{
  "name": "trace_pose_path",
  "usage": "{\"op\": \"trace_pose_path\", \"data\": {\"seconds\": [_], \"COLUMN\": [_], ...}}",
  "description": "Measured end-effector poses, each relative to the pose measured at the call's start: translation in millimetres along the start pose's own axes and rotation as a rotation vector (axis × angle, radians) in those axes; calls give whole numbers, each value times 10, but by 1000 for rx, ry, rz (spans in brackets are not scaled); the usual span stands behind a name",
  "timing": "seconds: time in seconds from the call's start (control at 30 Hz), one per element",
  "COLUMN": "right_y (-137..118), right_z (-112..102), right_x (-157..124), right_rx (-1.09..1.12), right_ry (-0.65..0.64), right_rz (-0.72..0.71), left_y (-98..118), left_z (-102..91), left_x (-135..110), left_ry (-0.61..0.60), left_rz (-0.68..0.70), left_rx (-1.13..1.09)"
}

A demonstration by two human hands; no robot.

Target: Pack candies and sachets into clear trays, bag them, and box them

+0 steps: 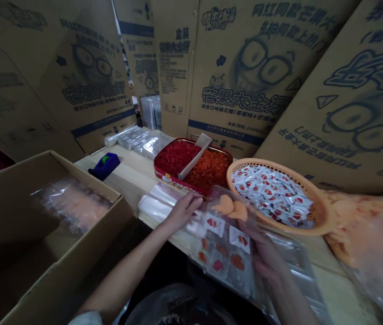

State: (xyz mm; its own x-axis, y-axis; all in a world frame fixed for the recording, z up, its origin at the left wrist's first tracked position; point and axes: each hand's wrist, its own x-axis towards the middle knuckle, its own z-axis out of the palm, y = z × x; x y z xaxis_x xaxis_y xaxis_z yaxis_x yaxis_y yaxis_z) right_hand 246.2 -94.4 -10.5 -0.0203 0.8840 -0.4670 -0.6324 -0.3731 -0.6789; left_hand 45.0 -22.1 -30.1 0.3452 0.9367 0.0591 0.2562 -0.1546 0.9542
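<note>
My right hand (266,255) grips a clear plastic compartment tray (223,239) that holds small white sachets, red heart-shaped candies and orange pieces. Its fingers are curled round the tray's right side. My left hand (183,210) reaches forward with fingers stretched out flat, resting on a stack of clear plastic bags (159,201) at the table's front edge, just left of the tray.
A red tin (164,174) split by a cardboard divider holds dark red and orange candy. An orange basket (316,228) is full of white sachets. An open cardboard box (76,266) stands at left, a blue tape dispenser (105,164) behind it. Printed cartons wall the back.
</note>
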Motion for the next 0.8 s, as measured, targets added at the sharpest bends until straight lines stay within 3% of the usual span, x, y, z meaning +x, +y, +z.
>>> {"op": "trace_pose_path", "data": {"seconds": [0.13, 0.3, 0.8], "right_y": [-156, -204, -185], "right_z": [-117, -246, -350], "right_x": [-79, -143, -154], "right_rx": [59, 57, 96], "right_ry": [68, 80, 59], "right_rz": [-58, -99, -161], "left_y": [-294, -562, -584], "left_z": [-142, -158, -165], "left_x": [368, 403, 317], "left_ry": [-29, -71, 107], "left_rz": [108, 183, 264], "left_rx": [255, 375, 346]}}
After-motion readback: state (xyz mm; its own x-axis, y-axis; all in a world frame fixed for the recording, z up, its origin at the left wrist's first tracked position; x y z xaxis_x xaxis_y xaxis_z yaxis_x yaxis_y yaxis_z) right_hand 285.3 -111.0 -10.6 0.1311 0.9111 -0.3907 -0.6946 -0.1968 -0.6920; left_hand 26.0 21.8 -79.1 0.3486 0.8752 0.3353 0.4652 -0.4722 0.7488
